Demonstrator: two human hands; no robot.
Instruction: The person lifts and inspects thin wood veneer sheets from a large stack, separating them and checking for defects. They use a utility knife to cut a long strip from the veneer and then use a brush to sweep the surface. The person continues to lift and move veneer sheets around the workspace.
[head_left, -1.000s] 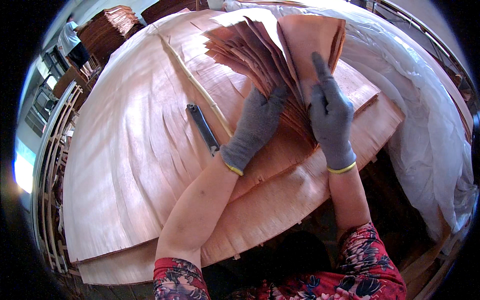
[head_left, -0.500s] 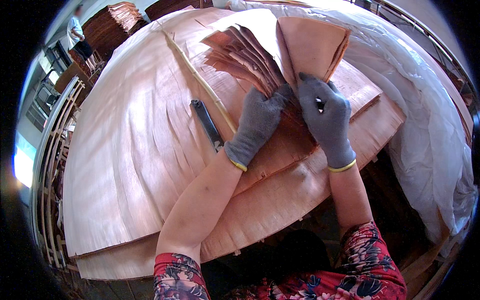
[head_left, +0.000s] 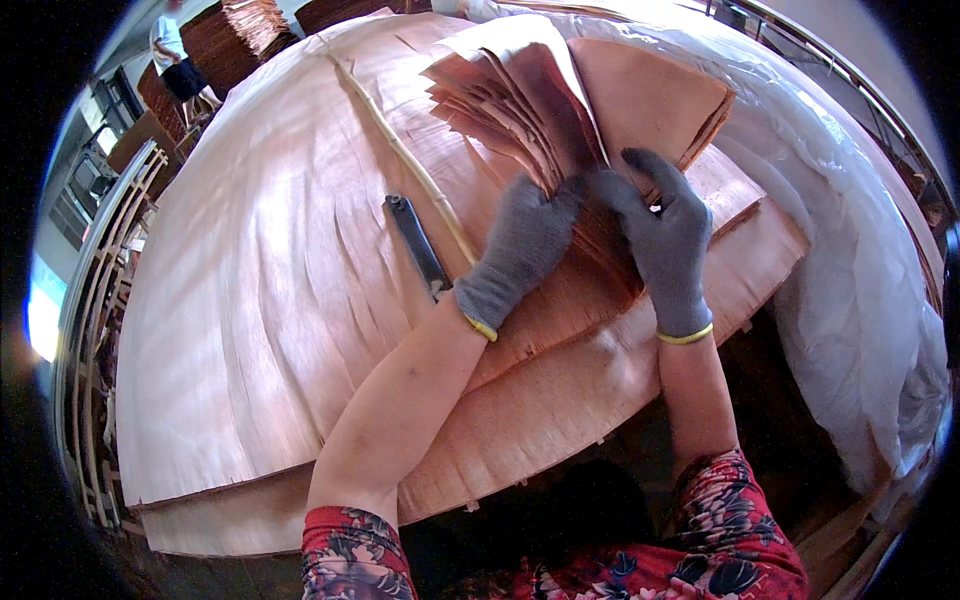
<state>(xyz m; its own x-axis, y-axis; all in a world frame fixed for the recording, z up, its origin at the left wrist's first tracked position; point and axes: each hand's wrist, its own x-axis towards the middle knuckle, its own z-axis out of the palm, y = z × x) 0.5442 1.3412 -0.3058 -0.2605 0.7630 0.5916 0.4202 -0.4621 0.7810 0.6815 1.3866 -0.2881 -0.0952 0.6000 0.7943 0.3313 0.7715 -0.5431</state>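
Reddish-brown thin wood veneer sheets, a fanned bundle [head_left: 520, 100], gripped at the lower end by two grey knitted work gloves with yellow cuffs. Left hand [head_left: 520, 245] wrapped over the near end of the bundle, fingers [head_left: 560, 195] curled together and pressed down on the gathered sheet ends. Right hand [head_left: 665, 235] just beside it, nearly touching, fingers [head_left: 650, 170] spread slightly apart and laid flat on a wider veneer leaf [head_left: 650, 90] that stands up behind the fingertips; thumb turned toward the left hand. Bundle fanning up and away from the fingertips, sheets splayed to the left above the left-hand fingers. Under both palms, a smaller stack of cut veneer pieces [head_left: 740, 190], and beneath that a large pale-brown stack of broad veneer sheets [head_left: 260, 300] spreading well out to the left of the left hand. Left of the left wrist, close by, a dark slim utility knife [head_left: 418, 245] lying flat on the broad stack, beside a long pale wood strip [head_left: 400, 150]. Right of the right-hand fingers, crumpled white plastic sheeting [head_left: 860, 280]. Far beyond the fingertips at upper left, another person [head_left: 175, 55] by distant piles of veneer [head_left: 250, 20].
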